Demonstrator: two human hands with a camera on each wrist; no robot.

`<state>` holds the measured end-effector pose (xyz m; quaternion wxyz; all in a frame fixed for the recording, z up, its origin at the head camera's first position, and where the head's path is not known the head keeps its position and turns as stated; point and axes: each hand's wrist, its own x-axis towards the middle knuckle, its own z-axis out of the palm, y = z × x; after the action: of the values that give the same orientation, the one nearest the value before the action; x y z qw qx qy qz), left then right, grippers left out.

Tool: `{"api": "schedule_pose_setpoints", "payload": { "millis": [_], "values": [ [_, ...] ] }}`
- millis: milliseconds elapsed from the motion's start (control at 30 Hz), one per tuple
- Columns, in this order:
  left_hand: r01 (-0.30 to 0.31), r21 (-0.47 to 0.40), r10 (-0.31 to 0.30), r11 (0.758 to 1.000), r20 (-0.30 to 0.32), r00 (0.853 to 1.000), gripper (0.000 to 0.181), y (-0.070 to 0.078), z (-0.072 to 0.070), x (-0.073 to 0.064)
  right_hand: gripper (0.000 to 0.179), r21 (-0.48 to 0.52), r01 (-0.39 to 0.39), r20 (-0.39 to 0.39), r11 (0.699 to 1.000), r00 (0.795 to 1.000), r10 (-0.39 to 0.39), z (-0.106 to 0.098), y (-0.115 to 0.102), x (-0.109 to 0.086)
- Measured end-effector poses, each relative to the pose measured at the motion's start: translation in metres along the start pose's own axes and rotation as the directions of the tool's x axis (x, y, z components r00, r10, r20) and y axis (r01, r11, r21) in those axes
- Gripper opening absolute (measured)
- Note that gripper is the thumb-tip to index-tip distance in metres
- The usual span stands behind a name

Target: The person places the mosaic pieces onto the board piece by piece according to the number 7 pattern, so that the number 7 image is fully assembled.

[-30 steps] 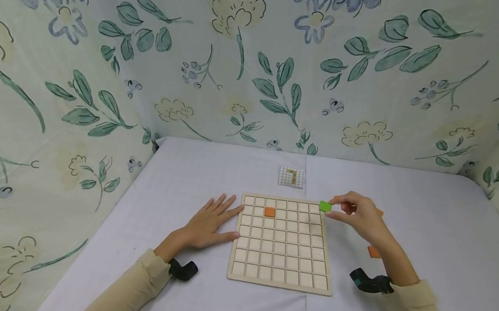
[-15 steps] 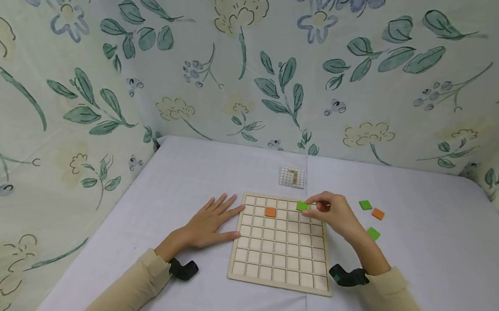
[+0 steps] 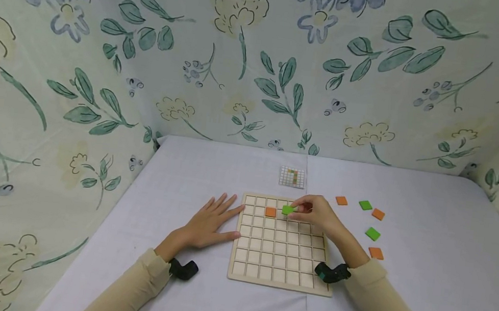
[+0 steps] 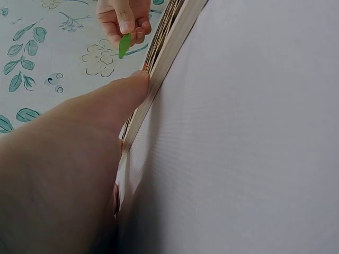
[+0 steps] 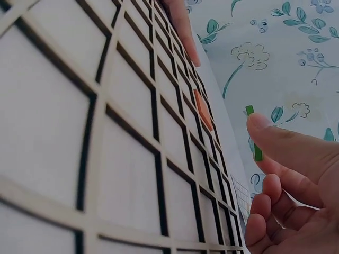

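A wooden grid board [image 3: 278, 285] with square recesses lies in front of me. One orange square tile [image 3: 270, 212] sits in a recess of its second row, also seen as an orange tile [image 5: 202, 110] in the right wrist view. My right hand [image 3: 316, 214] pinches a green square tile [image 3: 287, 209] between thumb and finger, just above the board and right of the orange tile. In the right wrist view the green tile [image 5: 257, 151] is seen edge-on, raised off the grid. My left hand [image 3: 209, 225] lies spread beside the board, fingertip and thumb touching its left edge.
Right of the board lie loose tiles: a green tile [image 3: 365, 205], another green tile [image 3: 373, 233] and several orange ones, such as the orange tile [image 3: 376, 253]. A small printed pattern card [image 3: 291, 177] lies behind the board. White cloth [image 3: 192, 169] covers the table.
My right hand has carried the green tile leftward from the board's right edge to over the upper rows, uncovering loose tiles at the right. My left hand has stayed in place.
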<state>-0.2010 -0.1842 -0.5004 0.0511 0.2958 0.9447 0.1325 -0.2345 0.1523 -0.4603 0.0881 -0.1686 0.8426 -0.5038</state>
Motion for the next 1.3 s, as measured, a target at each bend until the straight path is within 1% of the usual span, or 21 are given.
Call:
{"api": "schedule_pose_setpoints", "payload": {
  "millis": [133,267,367,567,800,933,1133,1300],
  "values": [
    [-0.004,0.005,0.004,1.000,-0.005,1.000,0.080,0.000,0.000,-0.001,0.025,-0.006,-0.014,0.013,1.000,1.000,0.014,0.005,0.001,0.004],
    [-0.015,-0.005,0.015,1.000,-0.005,1.000,0.079,0.000,-0.002,-0.001,0.023,-0.014,-0.041,0.022,0.999,0.999,0.041,0.008,0.001,0.006],
    [-0.017,-0.011,0.017,1.000,-0.004,1.000,0.079,0.001,-0.003,-0.002,0.022,-0.030,-0.046,0.022,0.998,0.999,0.047,0.009,0.002,0.007],
    [-0.019,-0.010,0.019,1.000,-0.010,1.000,0.080,0.001,-0.002,-0.002,0.024,-0.068,-0.052,0.004,0.996,0.999,0.052,0.012,0.005,0.010],
    [-0.009,-0.003,0.009,1.000,-0.006,1.000,0.080,0.001,-0.002,-0.001,0.023,-0.099,-0.076,-0.015,0.992,0.997,0.075,0.016,0.003,0.011],
    [-0.008,-0.006,0.008,1.000,-0.006,1.000,0.080,0.000,-0.002,-0.001,0.023,-0.105,-0.078,-0.028,0.991,0.997,0.075,0.017,0.003,0.012],
    [-0.002,-0.012,0.002,1.000,-0.004,1.000,0.080,0.001,-0.002,-0.001,0.023,-0.099,-0.042,-0.026,0.994,0.999,0.040,0.018,0.005,0.013],
    [-0.006,-0.016,0.006,1.000,0.003,1.000,0.080,0.001,-0.002,-0.001,0.023,-0.099,-0.057,-0.029,0.993,0.998,0.054,0.019,0.007,0.013]
  ]
}}
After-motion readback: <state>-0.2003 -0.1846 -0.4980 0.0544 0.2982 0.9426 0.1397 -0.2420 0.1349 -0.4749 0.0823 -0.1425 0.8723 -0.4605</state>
